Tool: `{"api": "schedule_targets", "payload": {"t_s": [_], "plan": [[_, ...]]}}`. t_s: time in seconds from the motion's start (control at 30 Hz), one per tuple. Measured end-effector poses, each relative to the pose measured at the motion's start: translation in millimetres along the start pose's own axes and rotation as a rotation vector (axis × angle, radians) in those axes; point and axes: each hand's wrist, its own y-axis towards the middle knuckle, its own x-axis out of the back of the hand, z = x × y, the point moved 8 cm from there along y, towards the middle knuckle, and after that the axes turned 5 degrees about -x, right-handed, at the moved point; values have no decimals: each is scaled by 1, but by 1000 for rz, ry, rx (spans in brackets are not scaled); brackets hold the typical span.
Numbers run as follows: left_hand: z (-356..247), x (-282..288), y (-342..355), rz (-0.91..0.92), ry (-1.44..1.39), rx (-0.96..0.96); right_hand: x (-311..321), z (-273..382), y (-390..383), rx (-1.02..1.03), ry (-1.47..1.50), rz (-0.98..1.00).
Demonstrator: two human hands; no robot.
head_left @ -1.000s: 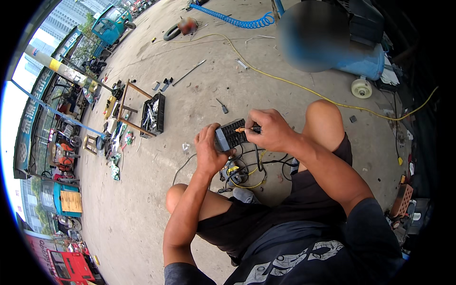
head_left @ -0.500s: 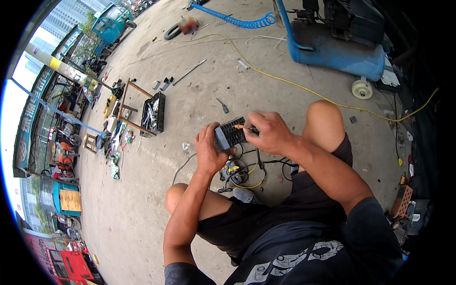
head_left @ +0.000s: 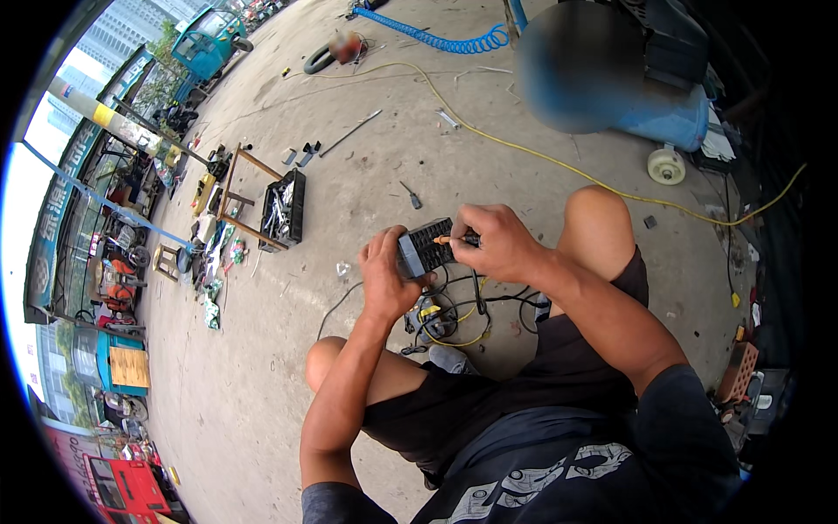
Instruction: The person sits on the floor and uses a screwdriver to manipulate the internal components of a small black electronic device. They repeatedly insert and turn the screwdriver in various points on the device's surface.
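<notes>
My left hand (head_left: 381, 271) is closed around a small grey box (head_left: 407, 256), held tilted above my knees with its black slotted face (head_left: 431, 251) turned up. Pinched in my right hand (head_left: 502, 240) is a thin orange-tipped piece (head_left: 444, 239), whose tip lies against or in the slots; which of the two I cannot tell. My fingers hide its other end. Below the box, on the ground between my feet, sits a yellow and black power tool (head_left: 429, 316) in a tangle of black cable (head_left: 502, 297).
A screwdriver (head_left: 412, 197) lies on the concrete just beyond my hands. To the left stand a black crate of tools (head_left: 284, 210) and a wooden frame (head_left: 247, 231). A yellow hose (head_left: 559, 159) crosses toward a blue tank (head_left: 672, 118) on the right, partly blurred.
The orange tip has shifted slightly toward me over the slotted face. The box has barely moved, and both hands keep their grip.
</notes>
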Motion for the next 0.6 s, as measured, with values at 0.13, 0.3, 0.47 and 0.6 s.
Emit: {"api": "schedule_targets", "payload": {"t_s": [0.13,0.3,0.47,0.6], "plan": [[0,1,1,0,-1,-12,-2,-4,0,29,0,-33],[1,1,0,-3,-1,0,-7,5,-5,157,-104,-49],[5,1,-1,-8,-19,58,6,14,-6,132,-222,-166],[3,3,-1,-24,-35,56,10,-4,-5,48,-138,-221]]}}
